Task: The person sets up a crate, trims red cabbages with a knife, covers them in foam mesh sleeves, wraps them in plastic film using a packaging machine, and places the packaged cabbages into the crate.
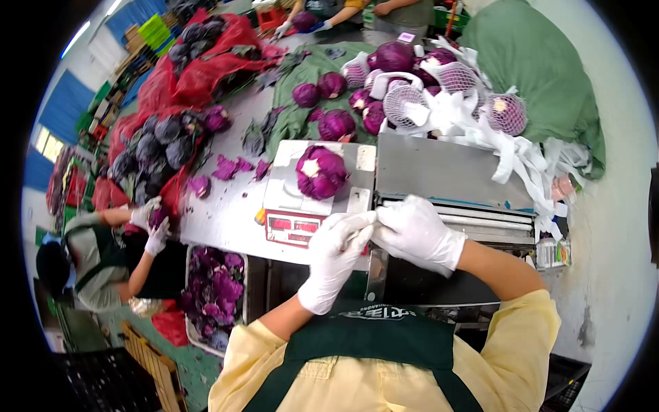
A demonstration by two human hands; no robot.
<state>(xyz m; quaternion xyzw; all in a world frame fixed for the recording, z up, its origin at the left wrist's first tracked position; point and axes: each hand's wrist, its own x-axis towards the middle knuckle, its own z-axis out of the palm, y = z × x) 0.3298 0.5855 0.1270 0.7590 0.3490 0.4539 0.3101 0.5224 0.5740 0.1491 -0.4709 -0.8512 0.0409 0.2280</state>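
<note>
My left hand (335, 257), in a white glove, is closed in front of the scale. My right hand (420, 233), also gloved, is closed too, and its fingertips meet those of the left. Whatever may be pinched between them is too small or hidden to make out. Just beyond my left hand, a trimmed purple cabbage (320, 172) rests on the plate of a digital scale (283, 185) with a lit red display. Under and beyond my right hand is a grey flat-topped machine (446, 168) with a roller bar along its front.
Purple cabbages (336, 126), some in white foam nets (506, 113), lie on green cloth at the back. Red sacks (168, 82) hold more cabbages at left. A crate (216, 288) of trimmed leaves stands below the table. Co-workers' gloved hands (156, 237) handle cabbage at left and far side.
</note>
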